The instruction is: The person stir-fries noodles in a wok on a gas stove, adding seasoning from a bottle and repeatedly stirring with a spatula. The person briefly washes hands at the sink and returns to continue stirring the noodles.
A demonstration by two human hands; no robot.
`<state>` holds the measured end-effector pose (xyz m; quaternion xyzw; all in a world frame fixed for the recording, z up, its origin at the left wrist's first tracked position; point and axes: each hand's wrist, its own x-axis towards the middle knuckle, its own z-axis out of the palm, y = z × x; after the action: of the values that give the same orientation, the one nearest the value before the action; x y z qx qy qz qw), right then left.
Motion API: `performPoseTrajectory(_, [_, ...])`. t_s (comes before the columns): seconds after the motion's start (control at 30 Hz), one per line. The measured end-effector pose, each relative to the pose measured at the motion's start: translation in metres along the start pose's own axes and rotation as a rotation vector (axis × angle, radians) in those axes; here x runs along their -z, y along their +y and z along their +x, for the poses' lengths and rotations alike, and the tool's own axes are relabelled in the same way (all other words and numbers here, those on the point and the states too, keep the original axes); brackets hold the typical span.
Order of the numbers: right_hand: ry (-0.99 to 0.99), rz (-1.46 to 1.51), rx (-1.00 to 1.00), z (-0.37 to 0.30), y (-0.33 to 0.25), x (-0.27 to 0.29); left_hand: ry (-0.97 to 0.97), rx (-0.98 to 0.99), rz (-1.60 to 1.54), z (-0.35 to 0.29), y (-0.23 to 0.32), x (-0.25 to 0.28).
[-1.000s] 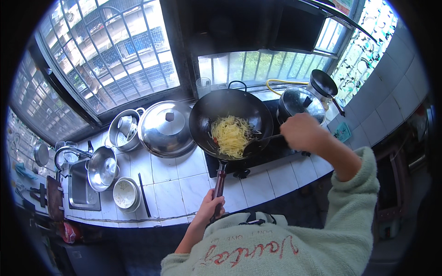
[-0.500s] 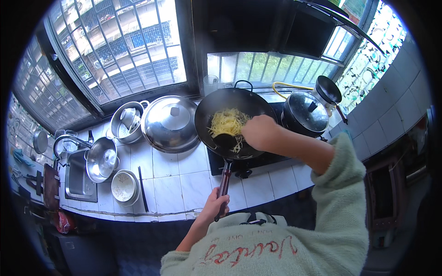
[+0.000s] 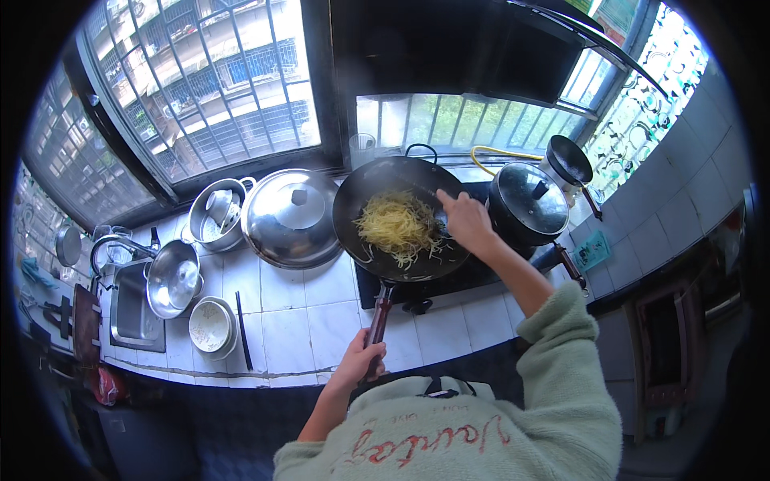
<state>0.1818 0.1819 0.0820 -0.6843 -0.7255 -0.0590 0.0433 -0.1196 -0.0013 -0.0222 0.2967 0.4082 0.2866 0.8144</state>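
A dark wok [image 3: 353, 228] rests on the black stove with a heap of pale yellow shreds [image 3: 395, 224] in it. My left hand [image 3: 361, 358] is closed round its brown handle [image 3: 378, 321] at the counter's front edge. Over the wok's right side is my right hand [image 3: 468, 220], index finger stretched forward, the other fingers curled on a wok spatula. The spatula's brown handle [image 3: 570, 263] shows beyond my right forearm; its head is mostly hidden by the shreds and my hand.
Right of the wok stands a glass-lidded pot [image 3: 529, 199], with a small black pan [image 3: 569, 160] behind it. A teal packet [image 3: 592, 250] is at the right. To the left are a large steel lid [image 3: 290, 228], steel pots, stacked bowls [image 3: 210, 327], chopsticks [image 3: 244, 330] and a sink [image 3: 136, 305].
My right hand has moved right and slightly back, taking the spatula head off the front of the shreds. The spatula handle and teal packet now show. My left hand keeps its hold.
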Motion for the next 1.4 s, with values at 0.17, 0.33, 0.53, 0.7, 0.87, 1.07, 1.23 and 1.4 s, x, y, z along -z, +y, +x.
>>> performPoseTrajectory(0.17, [-0.032, 0.084, 0.024, -0.029, 0.009, -0.05, 0.007, 0.018, 0.027, -0.004, 0.014, 0.01])
performPoseTrajectory(0.33, [-0.003, 0.142, 0.02, -0.069, 0.022, -0.03, 0.042, 0.02, 0.055, -0.005, 0.019, 0.015])
performPoseTrajectory(0.53, [0.16, 0.05, 0.219, -0.085, 0.033, -0.024, 0.02, 0.02, 0.073, -0.006, 0.018, 0.013])
performPoseTrajectory(0.7, [0.181, 0.121, 0.062, -0.099, 0.07, -0.016, 0.059, 0.014, 0.099, -0.008, 0.021, 0.011])
performPoseTrajectory(0.87, [0.177, 0.326, -0.165, -0.107, 0.08, -0.015, 0.012, 0.014, 0.042, -0.008, 0.018, 0.006])
performPoseTrajectory(1.07, [0.154, 0.644, -0.324, -0.128, 0.044, -0.051, 0.039, 0.027, -0.009, -0.002, 0.001, -0.013])
performPoseTrajectory(1.23, [0.117, 0.766, -0.403, -0.166, 0.03, -0.073, 0.072, 0.017, 0.008, -0.001, -0.002, -0.02])
performPoseTrajectory(1.4, [0.135, 0.889, -0.54, -0.191, 0.023, -0.087, 0.074, 0.011, 0.007, -0.005, 0.003, -0.015])
